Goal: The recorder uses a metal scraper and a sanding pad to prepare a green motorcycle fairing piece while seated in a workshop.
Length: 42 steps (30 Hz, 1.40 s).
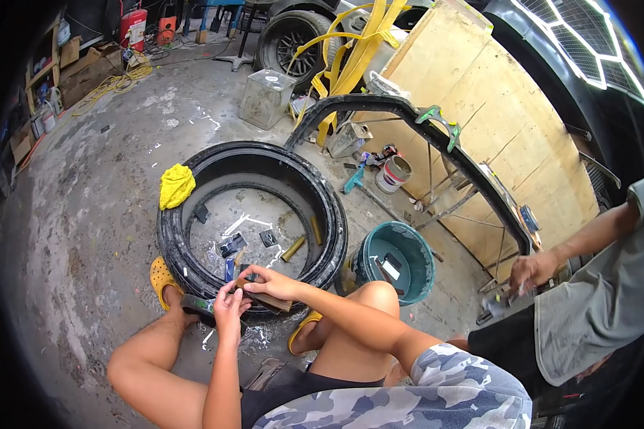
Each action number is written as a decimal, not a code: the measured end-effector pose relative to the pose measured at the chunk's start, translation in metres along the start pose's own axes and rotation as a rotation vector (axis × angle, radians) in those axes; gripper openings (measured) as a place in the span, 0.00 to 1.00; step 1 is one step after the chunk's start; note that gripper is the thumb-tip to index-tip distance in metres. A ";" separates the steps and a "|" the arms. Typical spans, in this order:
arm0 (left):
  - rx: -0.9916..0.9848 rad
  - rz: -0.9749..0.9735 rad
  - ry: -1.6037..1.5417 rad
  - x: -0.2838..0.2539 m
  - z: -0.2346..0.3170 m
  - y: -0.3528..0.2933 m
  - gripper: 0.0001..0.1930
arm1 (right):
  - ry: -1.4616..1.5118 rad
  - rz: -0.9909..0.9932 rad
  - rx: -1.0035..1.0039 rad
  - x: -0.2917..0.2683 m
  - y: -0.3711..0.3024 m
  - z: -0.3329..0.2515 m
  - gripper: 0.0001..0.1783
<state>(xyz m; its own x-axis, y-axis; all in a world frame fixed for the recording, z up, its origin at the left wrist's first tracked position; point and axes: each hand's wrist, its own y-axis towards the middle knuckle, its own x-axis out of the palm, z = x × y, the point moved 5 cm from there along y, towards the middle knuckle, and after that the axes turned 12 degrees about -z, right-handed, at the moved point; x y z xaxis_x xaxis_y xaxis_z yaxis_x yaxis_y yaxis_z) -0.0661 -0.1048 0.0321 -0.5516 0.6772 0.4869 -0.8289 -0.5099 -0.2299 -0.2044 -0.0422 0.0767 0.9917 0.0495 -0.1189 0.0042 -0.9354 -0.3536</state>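
Low center of the frame: left hand (227, 309) and right hand (266, 283) both pinch 1 flat brown strip (268, 298), fingers closed on it. Its long axis runs left-right, slanting toward lower right, with the right hand on top. Just beyond sits the black tire (254, 218), yellow rag (175, 185) on its rim, teal bucket (397, 259) at right.

Just beyond the hands, the black tyre (254, 154) rings a hollow strewn with small parts, so a hand can only dip in from above. A yellow rag (175, 185) drapes its left wall. To the right, a teal bucket (396, 257) stands close by, and another person's hand (531, 272) works beyond it. The left concrete floor (86, 214) lies open (stained but bare).
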 end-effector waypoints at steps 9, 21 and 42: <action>0.059 0.092 -0.076 -0.003 0.003 -0.001 0.18 | -0.160 0.016 -0.061 0.001 0.000 0.010 0.26; 0.126 0.085 -0.174 -0.003 0.003 0.000 0.25 | -0.115 0.123 -0.146 0.009 0.005 0.011 0.39; 0.113 0.068 -0.251 0.006 -0.005 0.008 0.20 | -0.698 0.372 -0.154 0.003 -0.016 -0.041 0.30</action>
<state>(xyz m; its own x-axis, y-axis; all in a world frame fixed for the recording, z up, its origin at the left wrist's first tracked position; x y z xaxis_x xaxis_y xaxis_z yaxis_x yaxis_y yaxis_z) -0.0764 -0.1022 0.0294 -0.5534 0.4940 0.6706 -0.7677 -0.6149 -0.1806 -0.1960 -0.0411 0.1198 0.6221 -0.1151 -0.7744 -0.2427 -0.9688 -0.0509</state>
